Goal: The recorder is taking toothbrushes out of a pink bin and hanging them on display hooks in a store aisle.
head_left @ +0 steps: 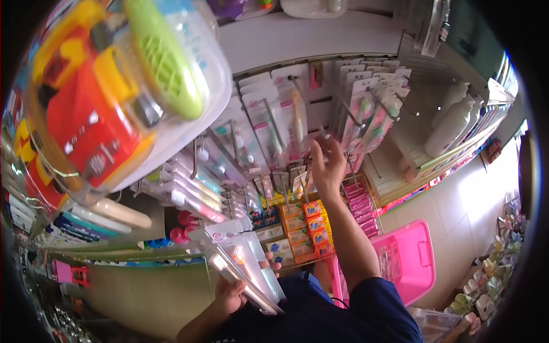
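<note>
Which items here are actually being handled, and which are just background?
In hand:
- left hand holds a stack of toothbrush packs
- right hand reaches up to the hanging toothbrush packs on pegs

Background:
- pink basket
- toothpaste boxes
- white bottles
- blister-packed toy

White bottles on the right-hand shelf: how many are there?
3, as far as shows: white bottles stand in a row on the wire shelf at the right, one behind another; more may be hidden behind them.

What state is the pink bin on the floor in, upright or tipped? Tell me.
Upright. The pink bin sits beside the person's right arm with its open top facing up toward the camera, rim and handle cutout visible. Contents unclear.
</note>
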